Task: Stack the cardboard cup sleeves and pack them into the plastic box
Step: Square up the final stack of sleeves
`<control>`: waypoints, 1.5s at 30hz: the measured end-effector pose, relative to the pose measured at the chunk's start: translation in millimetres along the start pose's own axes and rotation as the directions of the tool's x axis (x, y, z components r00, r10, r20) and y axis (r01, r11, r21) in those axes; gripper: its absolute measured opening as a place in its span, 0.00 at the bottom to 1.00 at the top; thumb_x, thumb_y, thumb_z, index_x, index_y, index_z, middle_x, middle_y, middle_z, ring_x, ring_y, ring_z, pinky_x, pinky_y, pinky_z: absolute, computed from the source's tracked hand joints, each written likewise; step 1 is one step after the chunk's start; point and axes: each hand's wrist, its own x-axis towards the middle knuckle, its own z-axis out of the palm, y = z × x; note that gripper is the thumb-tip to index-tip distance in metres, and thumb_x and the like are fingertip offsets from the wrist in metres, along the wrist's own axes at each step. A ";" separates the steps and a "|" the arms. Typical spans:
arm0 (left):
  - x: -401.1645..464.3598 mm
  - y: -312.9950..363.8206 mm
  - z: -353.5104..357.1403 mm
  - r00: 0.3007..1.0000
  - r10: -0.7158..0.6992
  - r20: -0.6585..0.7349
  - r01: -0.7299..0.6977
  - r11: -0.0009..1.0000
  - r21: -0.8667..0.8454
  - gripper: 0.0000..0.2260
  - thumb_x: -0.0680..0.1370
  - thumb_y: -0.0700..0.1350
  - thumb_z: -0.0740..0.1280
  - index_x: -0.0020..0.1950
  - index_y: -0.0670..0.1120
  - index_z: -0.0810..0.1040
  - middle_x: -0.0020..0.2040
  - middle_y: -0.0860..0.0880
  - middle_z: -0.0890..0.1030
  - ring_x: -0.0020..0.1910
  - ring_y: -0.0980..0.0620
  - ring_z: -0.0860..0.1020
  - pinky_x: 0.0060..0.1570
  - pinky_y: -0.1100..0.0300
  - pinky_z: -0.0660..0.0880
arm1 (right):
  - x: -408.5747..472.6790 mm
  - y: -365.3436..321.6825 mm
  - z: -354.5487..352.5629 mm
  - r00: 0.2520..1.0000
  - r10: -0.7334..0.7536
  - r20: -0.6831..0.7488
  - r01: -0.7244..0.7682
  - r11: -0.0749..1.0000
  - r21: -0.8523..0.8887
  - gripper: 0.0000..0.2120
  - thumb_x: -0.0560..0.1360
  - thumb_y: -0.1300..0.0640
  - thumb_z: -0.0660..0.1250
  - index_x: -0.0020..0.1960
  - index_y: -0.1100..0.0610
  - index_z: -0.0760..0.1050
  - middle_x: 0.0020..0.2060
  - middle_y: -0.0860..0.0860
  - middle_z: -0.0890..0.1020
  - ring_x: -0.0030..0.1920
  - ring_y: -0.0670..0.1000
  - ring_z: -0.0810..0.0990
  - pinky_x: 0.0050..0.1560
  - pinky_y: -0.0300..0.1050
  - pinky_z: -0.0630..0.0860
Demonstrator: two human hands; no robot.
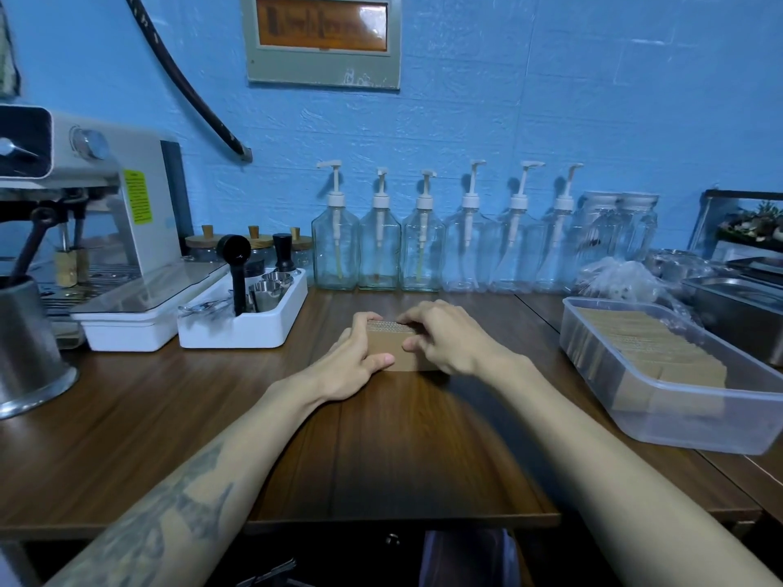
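A small stack of brown cardboard cup sleeves stands on edge on the wooden counter at the centre. My left hand grips the stack's left side, thumb across its front face. My right hand holds the right side, fingers curled over the top edge and thumb on the front. The clear plastic box sits at the right, apart from both hands, with a long row of packed sleeves filling most of it.
A white tray of metal cups and a black tamper sits left of the stack, beside an espresso machine. Several pump bottles line the blue wall. A steel jug stands far left; metal pans lie behind the box.
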 end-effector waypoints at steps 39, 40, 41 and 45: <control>35.5 192.2 144.3 0.941 0.338 0.008 -0.317 0.892 -0.323 0.06 0.81 0.54 0.64 0.56 0.57 0.73 0.60 0.52 0.73 0.61 0.57 0.74 0.68 0.53 0.68 | -206.6 146.8 -160.4 0.890 0.455 0.035 -0.455 0.878 0.151 0.09 0.79 0.60 0.67 0.58 0.59 0.74 0.51 0.56 0.81 0.50 0.53 0.78 0.57 0.52 0.74; 36.3 191.4 144.6 0.941 0.338 0.004 -0.318 0.888 -0.332 0.04 0.81 0.53 0.63 0.55 0.57 0.74 0.59 0.53 0.73 0.61 0.58 0.73 0.67 0.55 0.67 | -206.1 149.3 -160.5 0.892 0.449 0.054 -0.452 0.881 0.142 0.09 0.78 0.60 0.68 0.58 0.60 0.74 0.50 0.55 0.80 0.49 0.52 0.77 0.55 0.50 0.73; 36.3 191.2 144.2 0.940 0.340 0.002 -0.320 0.885 -0.339 0.04 0.81 0.51 0.62 0.55 0.57 0.74 0.59 0.54 0.74 0.61 0.60 0.73 0.67 0.56 0.67 | -205.8 151.3 -160.5 0.892 0.445 0.077 -0.451 0.884 0.119 0.10 0.78 0.60 0.68 0.58 0.60 0.74 0.50 0.54 0.79 0.50 0.51 0.76 0.53 0.48 0.72; 37.4 191.7 142.1 0.944 0.330 0.000 -0.311 0.889 -0.336 0.06 0.83 0.48 0.60 0.57 0.54 0.75 0.59 0.54 0.73 0.58 0.69 0.70 0.57 0.68 0.65 | -202.0 153.8 -154.6 0.873 0.447 0.197 -0.453 0.891 -0.014 0.15 0.78 0.60 0.69 0.63 0.60 0.75 0.57 0.51 0.78 0.56 0.49 0.75 0.54 0.36 0.66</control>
